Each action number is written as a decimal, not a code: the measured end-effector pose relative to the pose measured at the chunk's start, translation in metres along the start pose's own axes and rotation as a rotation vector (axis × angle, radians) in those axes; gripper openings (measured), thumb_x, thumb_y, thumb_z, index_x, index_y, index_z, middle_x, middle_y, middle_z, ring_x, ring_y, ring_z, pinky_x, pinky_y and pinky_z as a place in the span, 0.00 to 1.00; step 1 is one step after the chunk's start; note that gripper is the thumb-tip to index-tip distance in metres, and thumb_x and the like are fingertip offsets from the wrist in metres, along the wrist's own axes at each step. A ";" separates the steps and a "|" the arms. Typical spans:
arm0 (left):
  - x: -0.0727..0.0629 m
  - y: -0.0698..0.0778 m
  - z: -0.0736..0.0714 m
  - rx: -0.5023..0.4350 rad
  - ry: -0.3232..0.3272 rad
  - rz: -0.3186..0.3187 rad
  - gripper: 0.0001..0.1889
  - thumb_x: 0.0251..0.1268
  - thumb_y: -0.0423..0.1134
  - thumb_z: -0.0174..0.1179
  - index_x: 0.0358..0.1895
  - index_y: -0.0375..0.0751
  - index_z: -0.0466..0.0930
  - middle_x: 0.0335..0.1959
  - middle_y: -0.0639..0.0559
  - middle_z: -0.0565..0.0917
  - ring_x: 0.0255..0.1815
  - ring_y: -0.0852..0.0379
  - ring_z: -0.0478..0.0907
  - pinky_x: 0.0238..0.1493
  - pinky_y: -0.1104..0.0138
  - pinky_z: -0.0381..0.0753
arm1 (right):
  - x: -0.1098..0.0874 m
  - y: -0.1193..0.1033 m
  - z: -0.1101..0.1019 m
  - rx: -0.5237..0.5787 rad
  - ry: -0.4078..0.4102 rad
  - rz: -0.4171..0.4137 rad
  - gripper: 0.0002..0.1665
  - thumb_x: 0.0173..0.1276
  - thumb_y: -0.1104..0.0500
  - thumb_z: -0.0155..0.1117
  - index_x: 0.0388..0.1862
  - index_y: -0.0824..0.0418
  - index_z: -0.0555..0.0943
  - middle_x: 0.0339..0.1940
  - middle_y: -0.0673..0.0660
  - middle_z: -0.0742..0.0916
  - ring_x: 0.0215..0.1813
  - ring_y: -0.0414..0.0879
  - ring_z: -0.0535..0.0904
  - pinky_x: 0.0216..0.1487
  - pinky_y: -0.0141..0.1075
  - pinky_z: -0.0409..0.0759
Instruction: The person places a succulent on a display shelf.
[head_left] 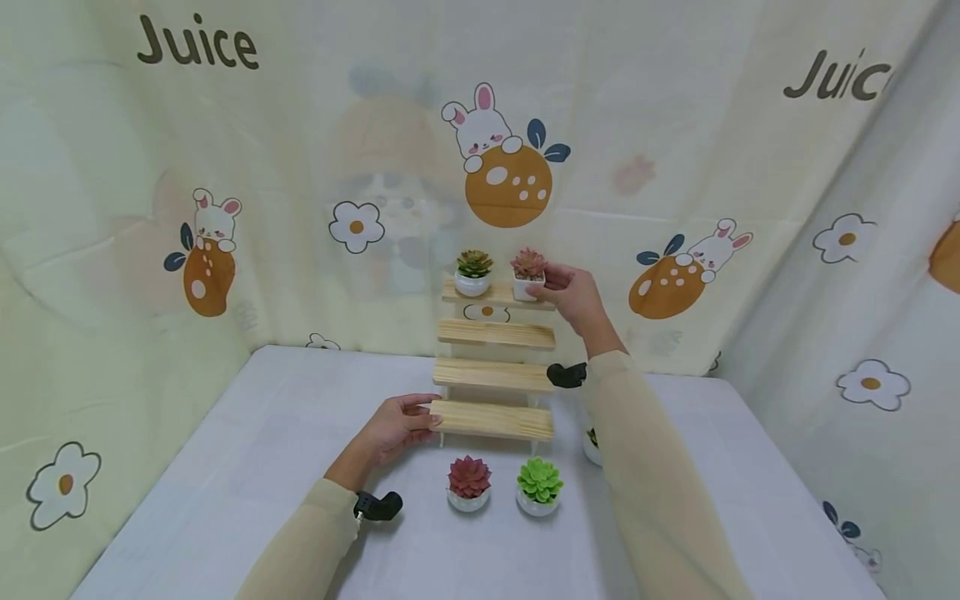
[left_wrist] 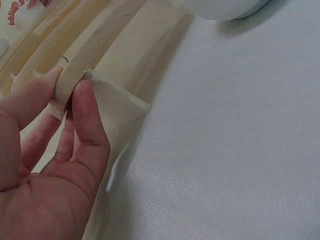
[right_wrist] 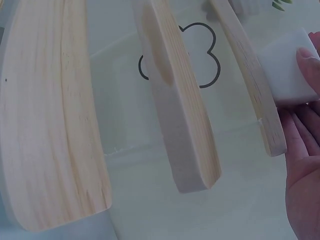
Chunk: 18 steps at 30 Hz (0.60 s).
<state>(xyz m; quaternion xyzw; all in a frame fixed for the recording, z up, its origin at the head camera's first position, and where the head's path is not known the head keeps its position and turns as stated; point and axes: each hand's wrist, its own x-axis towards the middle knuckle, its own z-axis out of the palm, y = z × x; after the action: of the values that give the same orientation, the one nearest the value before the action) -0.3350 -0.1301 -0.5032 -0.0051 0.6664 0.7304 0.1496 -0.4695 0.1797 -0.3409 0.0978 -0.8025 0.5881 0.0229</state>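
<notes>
A small stepped wooden shelf (head_left: pixel 495 419) stands on the table. My left hand (head_left: pixel 396 427) pinches the left end of its lowest board, thumb and fingers on either side of the wood (left_wrist: pixel 80 70) in the left wrist view. At the top right, my right hand (head_left: pixel 573 293) grips a pink succulent (head_left: pixel 528 263) in a square white pot (right_wrist: pixel 289 67), which is at the top board. Beside it on that board sits a green-brown succulent (head_left: pixel 473 270) in a round white pot. Whether the square pot bears fully on the board I cannot tell.
In front of the shelf stand a dark red succulent (head_left: pixel 468 479) and a bright green succulent (head_left: pixel 539 483), both in round white pots. Another potted plant (head_left: pixel 592 448) is partly hidden by the right sleeve. A printed curtain (head_left: pixel 300 150) hangs behind the white table (head_left: pixel 247 433).
</notes>
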 end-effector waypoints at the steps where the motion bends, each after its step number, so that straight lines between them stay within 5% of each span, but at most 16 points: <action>1: 0.000 0.000 0.000 0.002 0.000 -0.001 0.27 0.67 0.29 0.67 0.69 0.34 0.75 0.46 0.45 0.84 0.38 0.58 0.85 0.41 0.66 0.88 | 0.000 0.000 0.000 0.001 -0.002 -0.005 0.41 0.66 0.57 0.75 0.76 0.60 0.70 0.74 0.61 0.77 0.75 0.53 0.74 0.74 0.46 0.73; 18: 0.002 -0.003 0.000 0.009 -0.002 0.011 0.27 0.68 0.29 0.66 0.69 0.34 0.75 0.45 0.46 0.83 0.39 0.58 0.86 0.42 0.66 0.88 | -0.022 0.000 -0.008 0.053 0.006 -0.046 0.41 0.69 0.60 0.72 0.77 0.68 0.67 0.74 0.66 0.76 0.76 0.57 0.72 0.74 0.47 0.71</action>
<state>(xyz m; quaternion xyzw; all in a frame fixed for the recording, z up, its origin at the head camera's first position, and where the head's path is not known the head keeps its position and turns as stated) -0.3367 -0.1294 -0.5065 -0.0001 0.6695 0.7283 0.1465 -0.4482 0.1906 -0.3419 0.1153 -0.7842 0.6086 0.0363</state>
